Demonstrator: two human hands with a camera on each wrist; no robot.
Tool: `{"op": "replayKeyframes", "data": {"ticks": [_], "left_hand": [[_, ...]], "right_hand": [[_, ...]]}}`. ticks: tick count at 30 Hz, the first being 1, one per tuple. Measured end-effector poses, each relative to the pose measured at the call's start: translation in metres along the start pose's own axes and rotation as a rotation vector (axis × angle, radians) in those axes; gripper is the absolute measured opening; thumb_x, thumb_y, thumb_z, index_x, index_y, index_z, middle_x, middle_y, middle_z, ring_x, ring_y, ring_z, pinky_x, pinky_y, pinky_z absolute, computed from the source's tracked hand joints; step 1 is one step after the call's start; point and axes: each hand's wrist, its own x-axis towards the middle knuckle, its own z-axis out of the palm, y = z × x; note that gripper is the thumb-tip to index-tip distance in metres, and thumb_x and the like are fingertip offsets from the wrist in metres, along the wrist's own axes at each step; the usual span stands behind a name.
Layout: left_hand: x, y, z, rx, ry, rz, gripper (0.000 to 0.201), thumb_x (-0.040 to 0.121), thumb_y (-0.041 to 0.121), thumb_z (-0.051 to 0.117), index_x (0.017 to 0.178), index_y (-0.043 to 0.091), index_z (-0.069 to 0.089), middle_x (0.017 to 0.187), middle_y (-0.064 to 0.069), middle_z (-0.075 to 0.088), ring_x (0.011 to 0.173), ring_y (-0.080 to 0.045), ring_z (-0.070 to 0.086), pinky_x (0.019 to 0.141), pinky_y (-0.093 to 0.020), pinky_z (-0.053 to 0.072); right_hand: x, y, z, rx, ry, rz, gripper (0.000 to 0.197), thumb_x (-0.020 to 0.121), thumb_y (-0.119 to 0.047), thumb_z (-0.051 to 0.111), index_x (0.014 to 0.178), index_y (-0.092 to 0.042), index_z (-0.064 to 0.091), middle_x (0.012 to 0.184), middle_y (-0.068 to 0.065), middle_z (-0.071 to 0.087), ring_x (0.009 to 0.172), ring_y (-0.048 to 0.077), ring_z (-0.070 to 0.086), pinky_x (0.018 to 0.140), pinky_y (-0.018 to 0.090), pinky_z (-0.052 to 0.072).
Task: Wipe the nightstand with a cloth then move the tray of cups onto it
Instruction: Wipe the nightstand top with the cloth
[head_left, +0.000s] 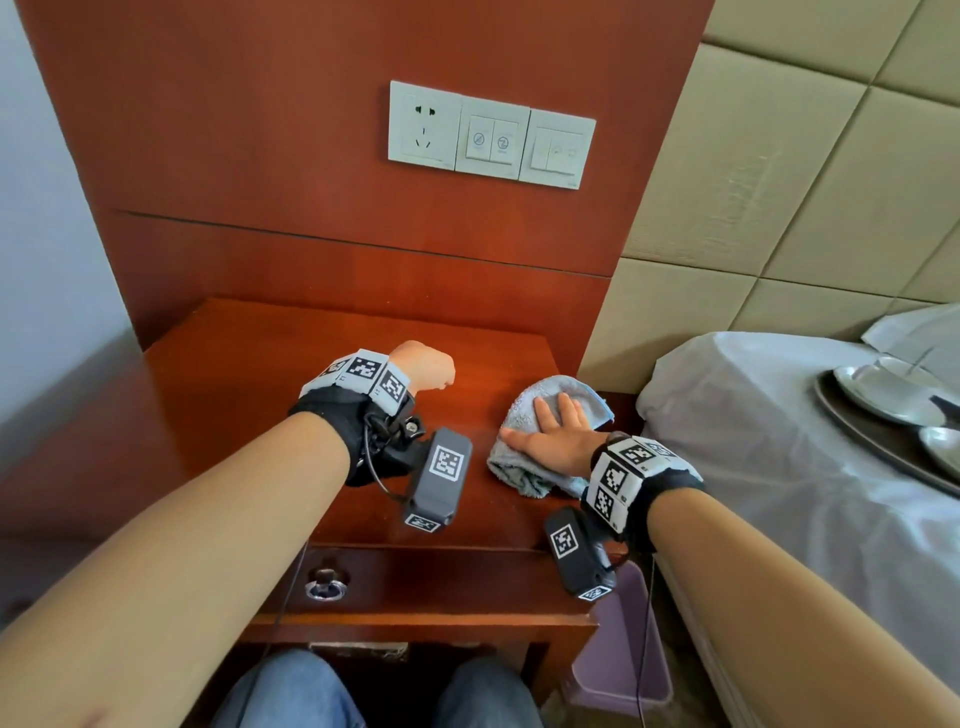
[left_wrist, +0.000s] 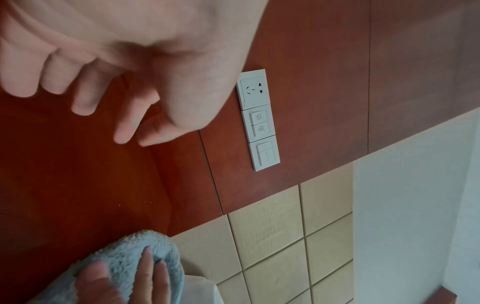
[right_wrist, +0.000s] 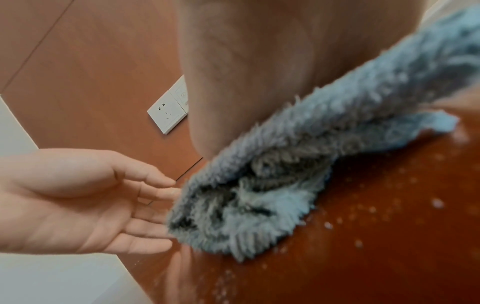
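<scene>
A light blue fluffy cloth (head_left: 519, 467) lies bunched on the right part of the red-brown nightstand top (head_left: 249, 374). My right hand (head_left: 555, 423) lies flat on the cloth, fingers straight, pressing it down. The left wrist view shows the same fingers (left_wrist: 148, 273) on the cloth (left_wrist: 122, 248). My left hand (head_left: 423, 369) hovers over the middle of the top, left of the cloth, loosely curled and holding nothing. In the right wrist view its palm (right_wrist: 85, 201) is relaxed beside the cloth (right_wrist: 285, 164). A dark tray (head_left: 872, 441) with pale cups and saucers (head_left: 883, 389) sits on the bed at the right.
Small droplets (right_wrist: 389, 205) speckle the wood near the cloth. A wooden wall panel with a socket and switches (head_left: 491, 135) rises behind the nightstand. The white-sheeted bed (head_left: 753, 493) adjoins on the right. Below are a drawer with a ring pull (head_left: 324, 584) and a purple bin (head_left: 623, 660).
</scene>
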Motion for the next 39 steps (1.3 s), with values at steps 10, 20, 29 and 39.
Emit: {"op": "replayKeyframes", "data": {"ticks": [10, 20, 29, 39], "left_hand": [[-0.013, -0.011, -0.004, -0.092, -0.014, 0.007, 0.03, 0.094, 0.01, 0.053, 0.123, 0.002, 0.052, 0.123, -0.018, 0.049, 0.124, -0.03, 0.046, 0.097, -0.039, 0.043], [-0.008, -0.031, 0.0, -0.239, -0.038, -0.002, 0.052, 0.091, 0.012, 0.057, 0.139, 0.004, 0.042, 0.142, -0.016, 0.044, 0.131, -0.03, 0.044, 0.1, -0.041, 0.044], [-0.008, -0.04, 0.015, -0.265, 0.069, 0.09, 0.034, 0.09, 0.012, 0.056, 0.123, 0.003, 0.055, 0.127, -0.01, 0.056, 0.119, -0.027, 0.053, 0.093, -0.036, 0.049], [-0.009, -0.052, 0.003, -0.329, 0.153, 0.16, 0.013, 0.088, 0.008, 0.053, 0.096, 0.018, 0.055, 0.097, -0.007, 0.054, 0.092, -0.021, 0.053, 0.086, -0.035, 0.052]], "right_hand": [[-0.024, 0.017, 0.015, -0.053, 0.048, -0.078, 0.09, 0.085, -0.074, 0.033, 0.154, -0.028, -0.001, 0.161, 0.002, -0.016, 0.148, 0.021, -0.019, 0.119, 0.045, -0.005], [-0.029, 0.02, 0.035, -0.159, 0.24, -0.107, 0.086, 0.084, -0.075, 0.021, 0.154, -0.028, 0.005, 0.162, 0.004, -0.007, 0.149, 0.018, -0.012, 0.118, 0.051, -0.008], [-0.026, 0.01, 0.037, 0.013, 0.449, -0.122, 0.083, 0.083, -0.072, 0.03, 0.152, -0.028, 0.018, 0.162, 0.005, -0.011, 0.148, 0.019, -0.017, 0.117, 0.052, -0.01], [-0.031, 0.011, 0.047, -0.113, 0.371, -0.21, 0.078, 0.092, -0.062, 0.028, 0.151, -0.012, 0.021, 0.161, 0.009, 0.012, 0.15, 0.025, 0.004, 0.121, 0.043, 0.008]]}}
